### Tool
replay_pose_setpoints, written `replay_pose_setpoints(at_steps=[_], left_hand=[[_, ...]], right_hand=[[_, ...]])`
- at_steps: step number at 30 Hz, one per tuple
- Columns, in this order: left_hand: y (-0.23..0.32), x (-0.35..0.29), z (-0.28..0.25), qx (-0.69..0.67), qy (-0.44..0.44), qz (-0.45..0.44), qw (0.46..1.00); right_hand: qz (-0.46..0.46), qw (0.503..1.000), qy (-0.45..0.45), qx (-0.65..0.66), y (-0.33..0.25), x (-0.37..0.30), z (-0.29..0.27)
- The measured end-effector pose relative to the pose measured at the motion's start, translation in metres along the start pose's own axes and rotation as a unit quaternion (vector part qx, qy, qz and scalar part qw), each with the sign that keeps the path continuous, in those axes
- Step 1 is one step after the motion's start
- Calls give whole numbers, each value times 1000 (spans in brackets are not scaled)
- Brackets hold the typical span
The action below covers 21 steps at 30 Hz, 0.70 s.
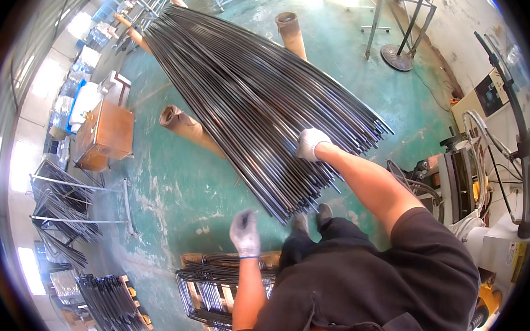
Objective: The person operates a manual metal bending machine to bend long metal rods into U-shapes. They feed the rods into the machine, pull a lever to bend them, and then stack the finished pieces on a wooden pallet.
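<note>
A broad bundle of long, dark metal rods (239, 87) stretches from the far left toward my feet, its near ends uneven. My right hand (312, 144), in a white knitted glove, reaches across to the near right part of the bundle. Its fingers are closed down at the rods; their tips are hidden, and the grip looks to be round a rod. My left hand (245, 232), in a greyish soiled glove, is off the bundle, beyond its near left ends. The left fingers look curled in, with nothing seen in them.
Brown cardboard tubes (189, 129) lie beneath the rods. Bent black metal frames (213, 275) sit on a pallet by my left forearm. Further left are a brown box (106, 135) and a rack of rods (77, 201). A machine with hoses (453, 179) stands at right.
</note>
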<state>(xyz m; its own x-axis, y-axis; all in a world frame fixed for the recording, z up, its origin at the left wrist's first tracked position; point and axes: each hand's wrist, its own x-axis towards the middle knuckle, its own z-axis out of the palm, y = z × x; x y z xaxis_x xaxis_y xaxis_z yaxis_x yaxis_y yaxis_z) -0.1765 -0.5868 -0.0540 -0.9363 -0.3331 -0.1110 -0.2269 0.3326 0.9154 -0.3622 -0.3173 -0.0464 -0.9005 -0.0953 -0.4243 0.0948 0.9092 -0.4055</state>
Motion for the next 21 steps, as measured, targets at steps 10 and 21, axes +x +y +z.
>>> replay_pose_setpoints(at_steps=[10, 21], left_hand=[[24, 39, 31, -179, -167, -73, 967], [33, 62, 53, -197, -253, -45, 946]], right_hand=[[56, 954, -29, 292, -3, -27, -20], [80, 986, 143, -20, -8, -23, 36]])
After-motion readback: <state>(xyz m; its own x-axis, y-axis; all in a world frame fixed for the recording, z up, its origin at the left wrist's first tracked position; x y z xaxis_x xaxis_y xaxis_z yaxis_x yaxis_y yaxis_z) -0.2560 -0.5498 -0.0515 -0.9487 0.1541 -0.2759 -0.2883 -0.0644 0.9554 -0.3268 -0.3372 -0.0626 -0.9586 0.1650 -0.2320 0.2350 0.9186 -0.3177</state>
